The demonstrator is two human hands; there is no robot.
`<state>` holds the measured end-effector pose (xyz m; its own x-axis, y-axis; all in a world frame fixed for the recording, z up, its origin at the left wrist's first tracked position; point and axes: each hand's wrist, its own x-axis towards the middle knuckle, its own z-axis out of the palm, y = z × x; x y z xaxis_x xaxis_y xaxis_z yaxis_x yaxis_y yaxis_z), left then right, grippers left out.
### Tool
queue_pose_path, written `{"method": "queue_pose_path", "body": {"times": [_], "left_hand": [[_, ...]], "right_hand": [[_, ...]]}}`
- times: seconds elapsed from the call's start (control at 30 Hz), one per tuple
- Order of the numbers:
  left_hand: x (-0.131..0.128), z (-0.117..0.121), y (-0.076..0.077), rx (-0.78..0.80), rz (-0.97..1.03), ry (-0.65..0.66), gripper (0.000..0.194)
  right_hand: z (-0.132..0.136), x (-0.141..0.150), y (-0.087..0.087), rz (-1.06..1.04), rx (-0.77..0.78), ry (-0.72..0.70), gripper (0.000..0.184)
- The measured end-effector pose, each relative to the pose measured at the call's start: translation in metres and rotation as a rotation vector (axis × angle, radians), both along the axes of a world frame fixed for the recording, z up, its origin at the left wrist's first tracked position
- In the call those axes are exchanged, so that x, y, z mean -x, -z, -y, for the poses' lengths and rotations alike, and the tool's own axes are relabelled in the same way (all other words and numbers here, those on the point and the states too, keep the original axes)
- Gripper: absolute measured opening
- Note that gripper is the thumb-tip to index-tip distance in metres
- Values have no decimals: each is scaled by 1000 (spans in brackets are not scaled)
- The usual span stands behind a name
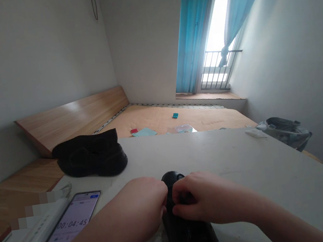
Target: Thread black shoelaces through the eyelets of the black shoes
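A black shoe [193, 238] stands on the white table right in front of me, its toe pointing away. My left hand [150, 198] is closed against the shoe's left side, with most of its fingers hidden behind the back of the hand. From the right, my right hand [194, 196] reaches over the shoe's upper. Its fingers are curled and its thumb is bent toward them in a pinch; what lies between them is too dark to make out. A second black shoe [93, 160] rests at the table's far left corner.
A phone [86, 205] showing a timer lies left of my forearm, next to a long white object [41, 230]. Behind the white table [246, 169] is a bed [208, 114] with small items on it. A bag-lined bin [289, 131] stands at the right.
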<state>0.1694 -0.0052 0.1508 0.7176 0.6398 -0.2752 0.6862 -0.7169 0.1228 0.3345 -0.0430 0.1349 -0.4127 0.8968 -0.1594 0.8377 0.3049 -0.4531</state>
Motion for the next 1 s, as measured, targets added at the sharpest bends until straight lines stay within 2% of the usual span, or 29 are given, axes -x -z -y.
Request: {"method": "queue_pose_path", "body": {"times": [0.2, 0.3, 0.43, 0.57, 0.7, 0.77, 0.87, 0.93, 1.0], "left_hand": [[2, -3, 8, 0, 48, -10, 19], [6, -3, 14, 6, 136, -18, 16], [11, -2, 19, 22, 147, 21, 26], [12, -6, 19, 51, 176, 22, 29], [14, -10, 16, 77, 179, 26, 30], [16, -11, 11, 64, 196, 36, 28], [17, -11, 0, 67, 279, 44, 20], [14, -11, -8, 98, 390, 19, 26], [10, -10, -15, 141, 522, -14, 33]], "right_hand": [[0, 1, -2, -58, 18, -16, 23], [2, 8, 2, 2, -42, 53, 15], [4, 15, 11, 36, -105, 102, 8], [1, 16, 17, -37, -85, 133, 9], [-5, 11, 18, -120, -75, 83, 3], [-8, 7, 15, -219, -63, 106, 5], [-13, -1, 5, -525, -30, 198, 5], [-14, -6, -3, -723, -34, 237, 8], [-12, -10, -9, -802, -79, 248, 11]]}}
